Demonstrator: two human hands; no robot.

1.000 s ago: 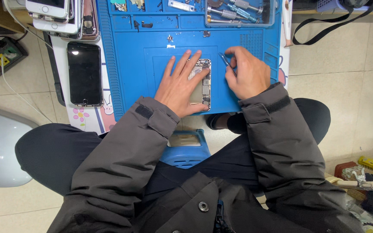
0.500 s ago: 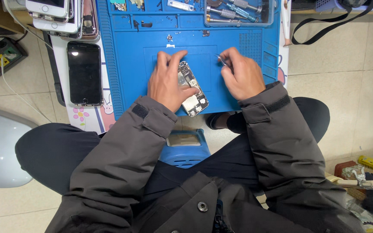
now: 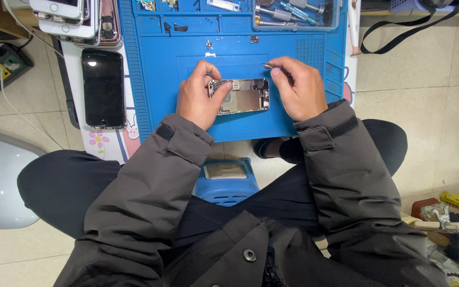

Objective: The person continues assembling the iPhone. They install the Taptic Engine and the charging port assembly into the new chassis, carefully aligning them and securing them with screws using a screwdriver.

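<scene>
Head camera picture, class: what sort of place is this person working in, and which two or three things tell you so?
Probably a phone repair bench. An opened phone lies on a blue repair mat between the left hand and right hand; a clear tray of tools and more phones sit nearby.

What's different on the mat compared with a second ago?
The opened phone has been turned: it stood lengthwise under a flat left hand, was tilted half a second ago, and now lies crosswise, gripped at its left end by that hand. The right hand keeps its small tool, now at the phone's right end. The black phone and blue mat are unchanged.
</scene>
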